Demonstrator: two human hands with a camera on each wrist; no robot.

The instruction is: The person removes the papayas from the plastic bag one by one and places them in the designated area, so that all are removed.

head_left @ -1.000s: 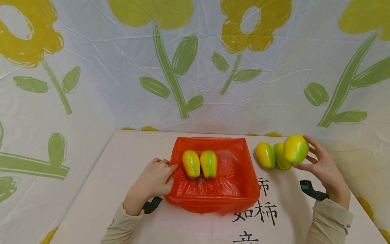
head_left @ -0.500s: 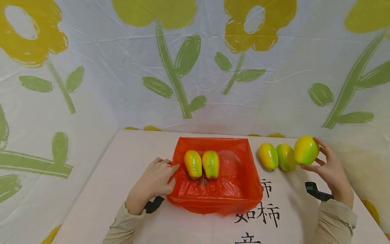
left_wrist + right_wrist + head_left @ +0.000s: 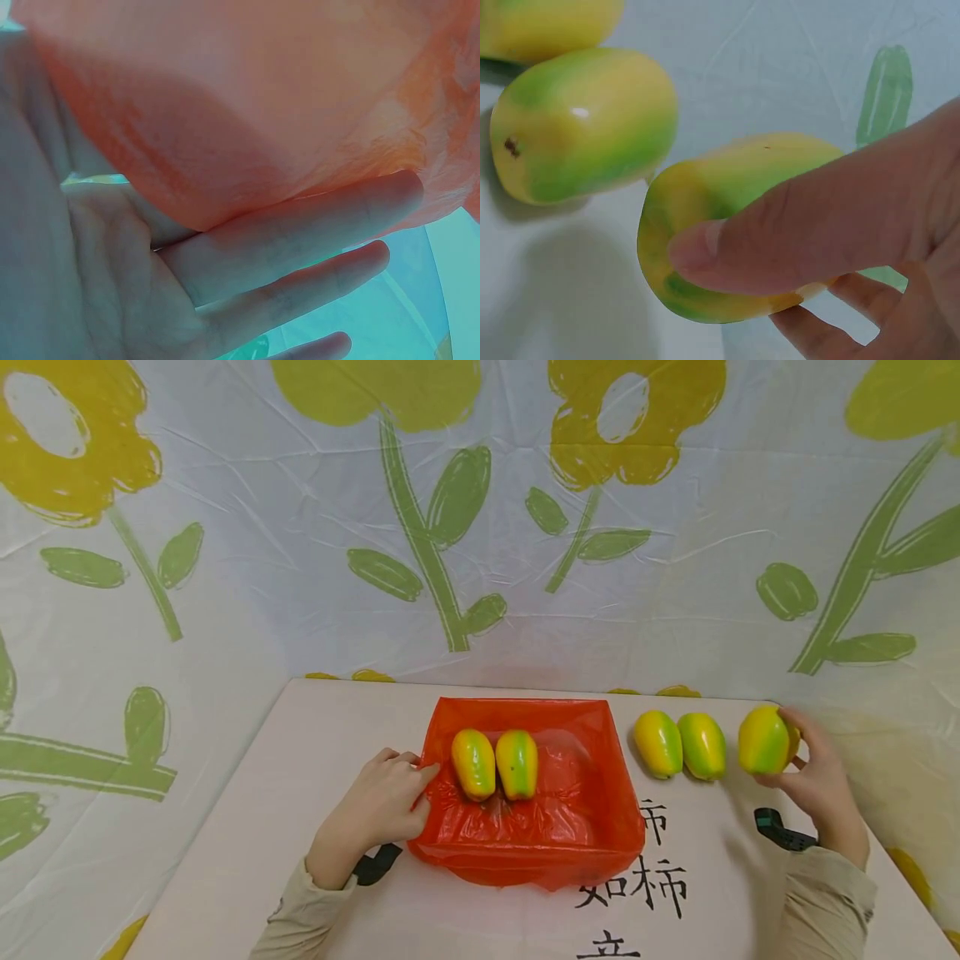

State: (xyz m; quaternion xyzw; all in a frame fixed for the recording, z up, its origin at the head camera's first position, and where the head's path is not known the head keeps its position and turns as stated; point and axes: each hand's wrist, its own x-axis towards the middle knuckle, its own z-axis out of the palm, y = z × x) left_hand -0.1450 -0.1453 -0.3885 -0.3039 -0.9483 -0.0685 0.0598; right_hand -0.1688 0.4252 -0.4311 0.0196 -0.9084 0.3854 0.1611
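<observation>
My right hand (image 3: 817, 781) holds a glossy yellow-green fruit (image 3: 764, 741), oval like a mango or small papaya, at the table's right. In the right wrist view my thumb presses along the near side of that fruit (image 3: 697, 187), fingers behind it. Whether it touches the table I cannot tell. Just left, two similar fruits (image 3: 702, 746) lie side by side. My left hand (image 3: 382, 802) grips the left rim of an open red plastic bag (image 3: 525, 857), spread in a box shape. Two more fruits (image 3: 473, 765) lie inside. In the left wrist view, red plastic hides part of that hand.
The pale table (image 3: 360, 718) carries black written characters (image 3: 660, 885) to the right of and below the bag. A cloth backdrop (image 3: 315, 493) with yellow flowers and green leaves stands behind and at both sides.
My right hand has carried the fruit rightward and then lower, uncovering the fruit it partly hid. A gap now separates them. My left hand stays at the bag's rim.
</observation>
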